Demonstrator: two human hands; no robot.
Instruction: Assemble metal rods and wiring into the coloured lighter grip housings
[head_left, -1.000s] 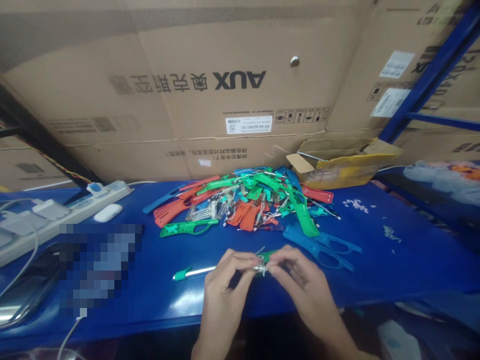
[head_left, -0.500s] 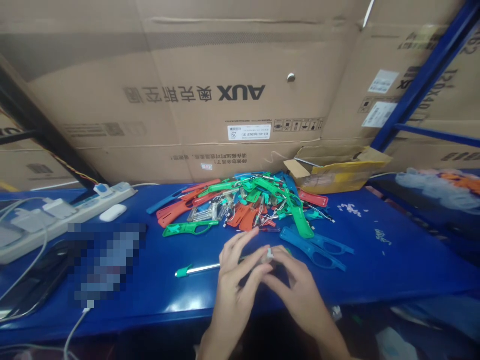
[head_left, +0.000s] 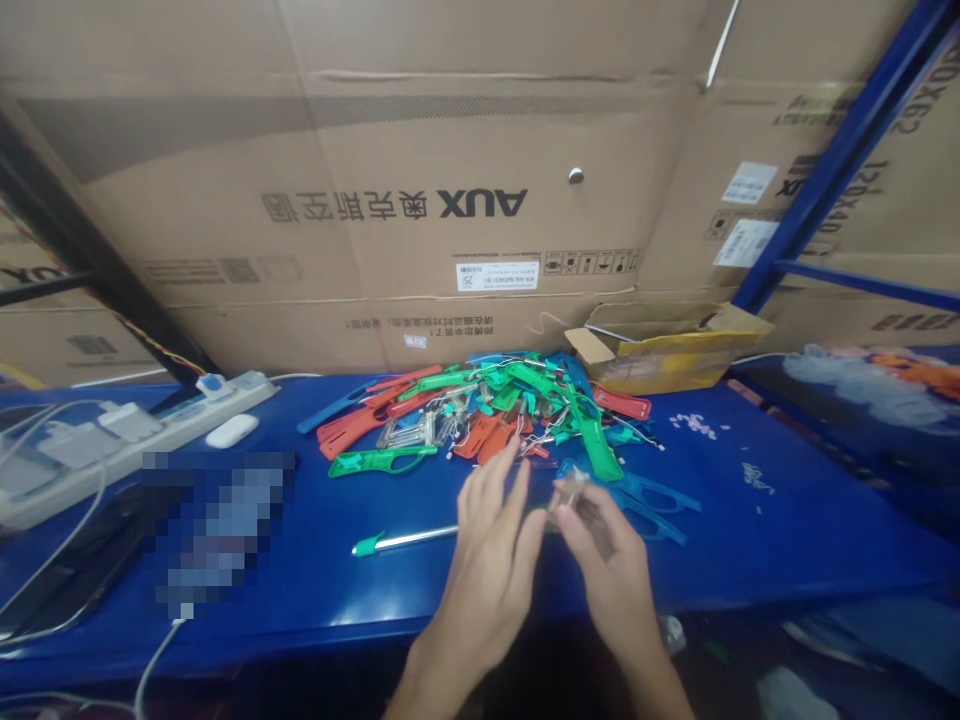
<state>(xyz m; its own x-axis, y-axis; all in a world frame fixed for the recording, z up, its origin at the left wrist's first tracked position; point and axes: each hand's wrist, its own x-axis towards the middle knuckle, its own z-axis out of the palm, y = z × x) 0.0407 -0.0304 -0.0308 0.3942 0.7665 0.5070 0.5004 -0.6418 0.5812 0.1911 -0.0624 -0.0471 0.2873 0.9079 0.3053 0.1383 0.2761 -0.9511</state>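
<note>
My right hand point(head_left: 615, 550) is closed, pinching a small clear part with a whitish tip point(head_left: 574, 482) between thumb and fingers. The part is partly covered and looks like a small lighter fuel tank. Beside it, my left hand point(head_left: 489, 545) has its fingers stretched out and holds nothing that I can see. Under and left of that hand lies a metal lighter tube with a green end point(head_left: 412, 539); its other end is hidden. Farther back is a pile of green, red and blue lighter handle shells point(head_left: 517, 385), mixed with wired parts. Two blue handle shells point(head_left: 660, 505) lie just right of my right hand.
At the left are a power strip point(head_left: 247, 388) with plugs, a white earphone case point(head_left: 232, 431) and a blurred-out device point(head_left: 225, 530) on a cable. An opened cardboard box point(head_left: 667, 360) stands behind the pile. Tiny white pieces point(head_left: 694, 425) are scattered at the right.
Both hands were together on the small clear part. My left hand has let go and opened, while my right hand has drawn the part slightly right. The view has also shifted a little.
</note>
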